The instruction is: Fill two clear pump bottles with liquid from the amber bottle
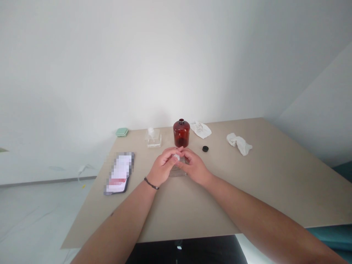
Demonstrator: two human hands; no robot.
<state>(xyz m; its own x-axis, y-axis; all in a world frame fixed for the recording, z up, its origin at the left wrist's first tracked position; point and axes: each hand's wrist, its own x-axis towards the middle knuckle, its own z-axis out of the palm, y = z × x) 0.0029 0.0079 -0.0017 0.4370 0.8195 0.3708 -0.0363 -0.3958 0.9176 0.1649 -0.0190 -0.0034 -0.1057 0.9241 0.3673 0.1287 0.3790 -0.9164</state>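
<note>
A clear square bottle (178,172) stands on the table in front of me, its upper part largely covered by my hands. Between my thumbs shows its white cap (176,157). My left hand (164,165) is closed around the left of the capped top, thumb against the cap. From the other side my right hand (194,165) curls round the same top, its fingertips meeting those of the left. Just behind them is an amber bottle (181,135) with an uncovered neck. A small black cap (205,149) lies to the right of it.
A second clear square bottle (154,140) with a white top stands at the back left, near a green case (121,132). A phone (119,173) lies at the left. Crumpled tissues (201,129) lie at the back, and another tissue (239,143) farther right. The wall borders the table's far edge.
</note>
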